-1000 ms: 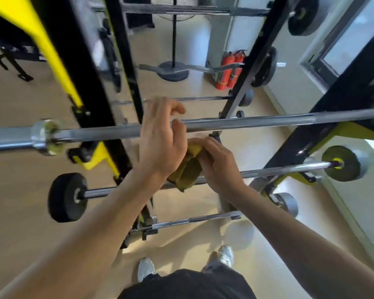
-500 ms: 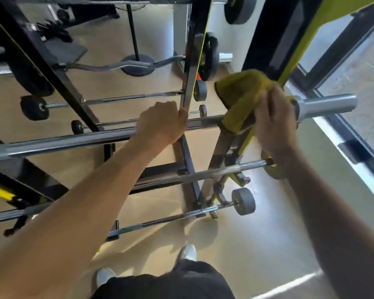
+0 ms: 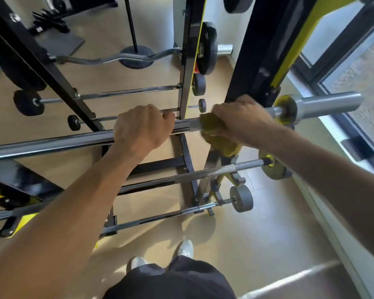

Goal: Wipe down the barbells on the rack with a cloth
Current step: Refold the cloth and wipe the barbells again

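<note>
Both arms reach forward and down to the top barbell [image 3: 52, 145], knuckles up. Left hand [image 3: 141, 128] wraps the bare shaft, fingers curled over it. Right hand [image 3: 242, 120] grips the yellow cloth [image 3: 218, 137] around the same shaft, just right of the left hand; cloth tail hangs below the bar. Right of that hand a short stretch of shaft shows, then the collar [image 3: 286, 110] and the sleeve end [image 3: 328, 103], beside the black-and-yellow rack upright [image 3: 266, 61]. Left of the left hand the shaft runs bare to the frame edge. Lower bars [image 3: 203, 174] sit beneath on the rack.
</note>
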Demonstrator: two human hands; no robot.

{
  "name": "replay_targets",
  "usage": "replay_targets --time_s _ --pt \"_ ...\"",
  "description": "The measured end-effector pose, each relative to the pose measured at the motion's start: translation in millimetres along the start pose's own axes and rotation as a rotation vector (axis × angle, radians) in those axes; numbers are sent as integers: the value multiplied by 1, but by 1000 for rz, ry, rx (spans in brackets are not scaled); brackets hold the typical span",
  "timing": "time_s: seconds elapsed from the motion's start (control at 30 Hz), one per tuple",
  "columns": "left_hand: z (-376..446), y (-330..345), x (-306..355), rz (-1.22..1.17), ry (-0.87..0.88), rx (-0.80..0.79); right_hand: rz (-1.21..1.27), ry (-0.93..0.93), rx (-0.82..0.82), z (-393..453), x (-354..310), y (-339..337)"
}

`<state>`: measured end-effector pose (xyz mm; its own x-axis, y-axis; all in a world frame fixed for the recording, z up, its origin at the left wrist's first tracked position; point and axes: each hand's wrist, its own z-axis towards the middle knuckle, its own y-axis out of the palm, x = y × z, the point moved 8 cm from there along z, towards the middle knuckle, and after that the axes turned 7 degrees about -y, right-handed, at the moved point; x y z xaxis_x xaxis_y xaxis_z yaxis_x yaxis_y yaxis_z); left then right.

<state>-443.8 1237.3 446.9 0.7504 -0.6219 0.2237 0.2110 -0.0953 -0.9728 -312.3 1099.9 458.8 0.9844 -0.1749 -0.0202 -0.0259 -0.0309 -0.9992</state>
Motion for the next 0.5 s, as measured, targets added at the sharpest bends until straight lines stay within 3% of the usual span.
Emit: replay_targets --time_s 0.23,0.37,0.5 --pt "0 2 5 29 -3 0 -218 13 6 -18 18 -7" --pt "2 4 7 47 -35 1 -58 7 -61 20 -30 3" --pt "3 6 3 40 -17 -13 -174 -215 150 43 -83 6"
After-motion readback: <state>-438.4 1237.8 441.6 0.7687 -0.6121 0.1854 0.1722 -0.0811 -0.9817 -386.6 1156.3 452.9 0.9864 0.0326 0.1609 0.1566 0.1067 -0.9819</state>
